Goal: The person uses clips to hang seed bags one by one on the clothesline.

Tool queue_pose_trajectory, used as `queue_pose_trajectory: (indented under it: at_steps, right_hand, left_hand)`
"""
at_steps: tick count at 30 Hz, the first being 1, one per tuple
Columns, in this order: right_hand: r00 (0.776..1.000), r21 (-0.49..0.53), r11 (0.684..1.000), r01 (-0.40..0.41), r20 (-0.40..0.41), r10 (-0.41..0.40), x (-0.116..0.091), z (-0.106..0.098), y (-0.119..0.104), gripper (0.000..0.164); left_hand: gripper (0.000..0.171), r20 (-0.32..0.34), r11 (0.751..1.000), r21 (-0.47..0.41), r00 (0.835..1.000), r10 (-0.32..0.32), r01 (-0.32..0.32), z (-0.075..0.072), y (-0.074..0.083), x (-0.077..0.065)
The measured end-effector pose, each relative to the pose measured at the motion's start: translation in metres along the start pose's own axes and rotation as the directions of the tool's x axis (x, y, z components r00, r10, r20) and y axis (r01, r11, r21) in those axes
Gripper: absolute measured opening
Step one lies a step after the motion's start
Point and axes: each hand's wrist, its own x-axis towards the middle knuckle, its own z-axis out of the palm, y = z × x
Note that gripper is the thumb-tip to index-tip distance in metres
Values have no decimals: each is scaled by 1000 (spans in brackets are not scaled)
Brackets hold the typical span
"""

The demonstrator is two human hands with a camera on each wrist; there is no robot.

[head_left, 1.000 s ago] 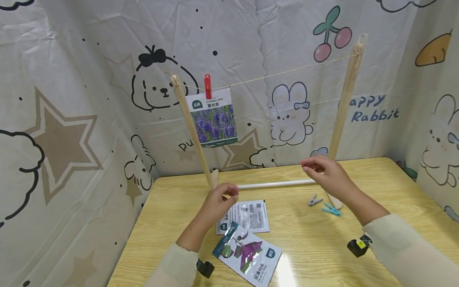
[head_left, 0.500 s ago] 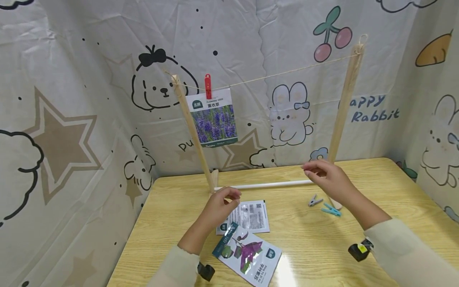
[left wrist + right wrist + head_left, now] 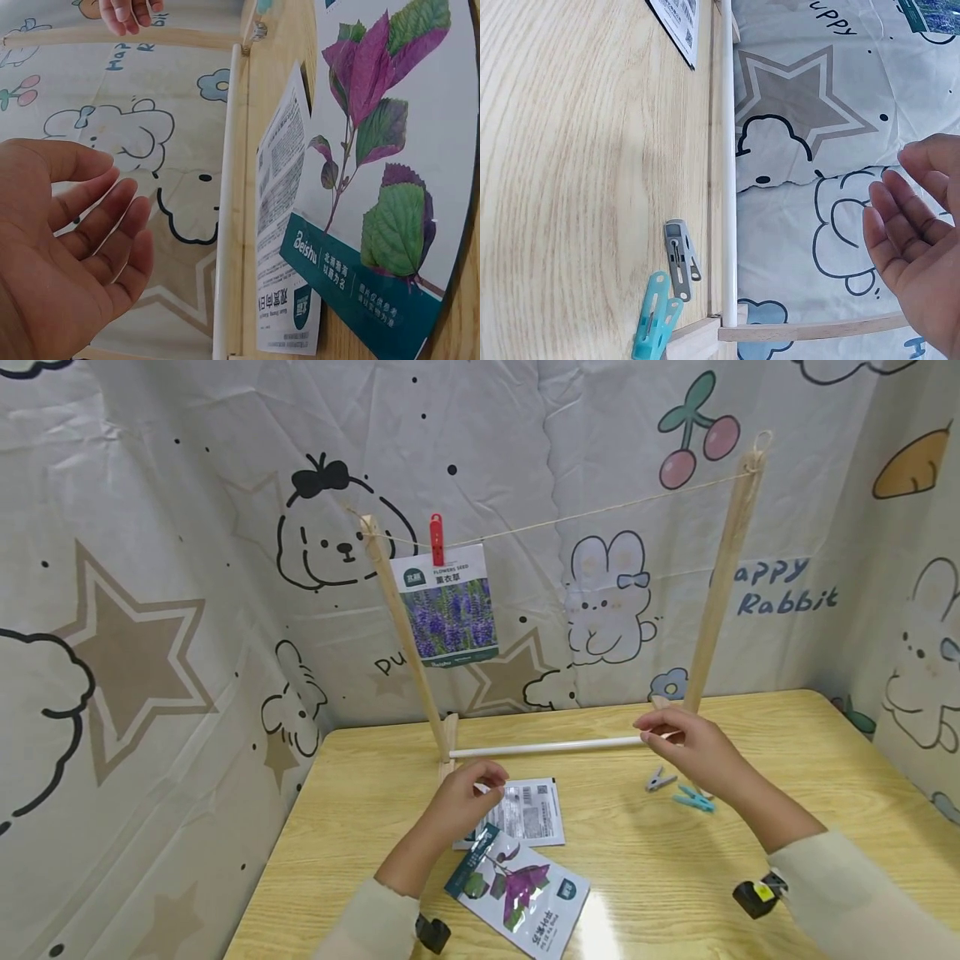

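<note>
My left hand point(image 3: 463, 797) hovers over the back-side-up seed packet point(image 3: 528, 810), fingers loosely bent and holding nothing. Just below it lies a second seed packet point(image 3: 525, 893) with a purple-leaved plant, overlapping the first. My right hand point(image 3: 693, 743) hangs in the air near the right end of the white rod point(image 3: 555, 747), its fingers relaxed with nothing between them. Beneath it on the table lie a grey clothespin point(image 3: 679, 259) and a blue clothespin point(image 3: 655, 319). A lavender seed packet point(image 3: 450, 618) hangs from the string point(image 3: 600, 512) under a red clothespin point(image 3: 437, 539).
Two wooden posts, the left post point(image 3: 405, 631) and the right post point(image 3: 723, 585), hold the string; the white rod joins them low down. A printed cloth point(image 3: 517, 435) stands behind and beside the wooden table point(image 3: 630, 893).
Both hands have sunk slightly toward the table, drifting a little to the right. The packets and clothespins have stayed where they were.
</note>
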Motion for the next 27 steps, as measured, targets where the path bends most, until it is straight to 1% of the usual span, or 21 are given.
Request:
queue_pose_trajectory:
  at_steps: [4, 10, 20, 23, 27]
  right_hand:
    - [1000, -2, 1000, -7, 23, 7, -3, 2, 3, 22]
    - [1000, 3, 1000, -11, 29, 11, -7, 4, 7, 20]
    - [998, 48, 998, -42, 57, 40, -14, 8, 16, 21]
    - [996, 55, 997, -61, 61, 57, -16, 10, 18, 22]
    - [995, 72, 994, -78, 69, 73, -18, 11, 20, 23]
  left_hand:
    - [17, 2, 1000, 5, 1000, -2, 2, 2, -2, 0]
    - [19, 3, 1000, 24, 1000, -10, 10, 6, -5, -1]
    - [21, 36, 997, 69, 999, 16, -18, 11, -9, -3]
    - [23, 50, 998, 61, 999, 7, -10, 13, -9, -4]
    - [25, 63, 998, 58, 998, -22, 18, 15, -10, -5]
